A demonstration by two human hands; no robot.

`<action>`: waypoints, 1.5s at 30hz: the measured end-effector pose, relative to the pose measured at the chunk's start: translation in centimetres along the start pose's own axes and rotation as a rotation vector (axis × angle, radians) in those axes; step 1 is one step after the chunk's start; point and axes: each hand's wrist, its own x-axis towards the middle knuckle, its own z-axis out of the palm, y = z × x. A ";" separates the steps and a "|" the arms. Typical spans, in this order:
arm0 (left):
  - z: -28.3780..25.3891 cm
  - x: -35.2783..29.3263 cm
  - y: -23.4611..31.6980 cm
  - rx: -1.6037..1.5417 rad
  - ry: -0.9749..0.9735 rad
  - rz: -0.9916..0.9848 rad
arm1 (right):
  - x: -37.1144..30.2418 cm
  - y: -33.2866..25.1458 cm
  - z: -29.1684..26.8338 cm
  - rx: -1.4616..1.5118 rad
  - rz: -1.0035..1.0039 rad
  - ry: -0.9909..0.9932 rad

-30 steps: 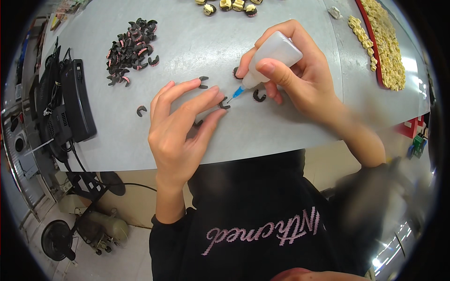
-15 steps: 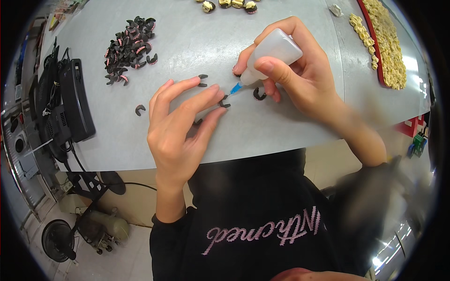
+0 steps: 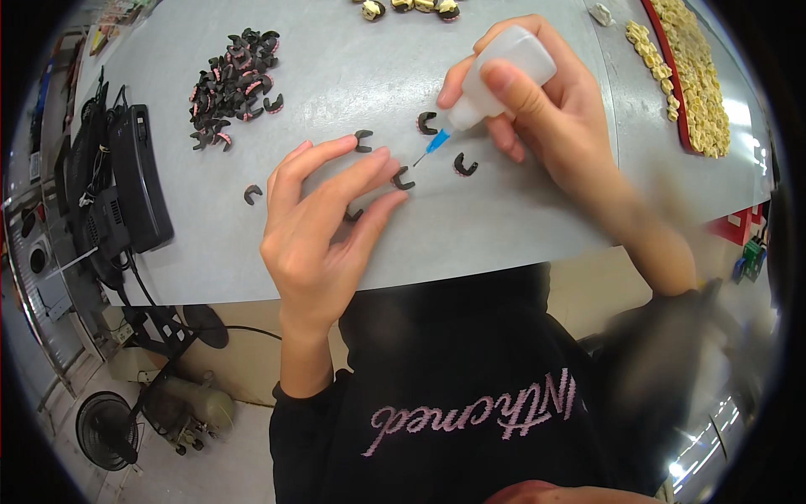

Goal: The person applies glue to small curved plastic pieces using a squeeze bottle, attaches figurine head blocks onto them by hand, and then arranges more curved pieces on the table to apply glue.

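A translucent white squeeze bottle with a blue needle tip is held tilted in my right hand. Its thin needle ends just above and right of a small black U-shaped piece. The thumb and forefinger of my left hand pinch that piece at its left side against the table. More such pieces lie around: one below the bottle's neck, one to the right, one by my left fingertips. Another is partly hidden under my left hand.
On the grey table, a heap of black U-shaped pieces with pink edges lies at far left. A red-rimmed tray of cream pieces stands at right. Black devices with cables line the left edge. Cream-and-black pieces sit at the back.
The bottle has moved up and to the right, lifting its needle off the pinched piece. The piece below its neck now shows more fully. My left hand has hardly moved.
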 end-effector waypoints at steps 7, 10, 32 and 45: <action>-1.5 1.0 -1.2 -0.104 0.119 -0.136 | 0.7 0.4 -0.5 0.410 0.113 0.080; -1.7 2.4 -2.0 -0.045 -0.014 -0.120 | 1.2 0.5 -0.9 0.485 0.103 0.085; -0.9 2.7 -3.4 -0.108 -0.045 -0.040 | 4.7 0.4 1.1 0.105 0.041 -0.181; -0.7 3.1 -2.9 -0.044 -0.032 0.002 | 4.5 -0.2 1.0 0.117 0.053 -0.204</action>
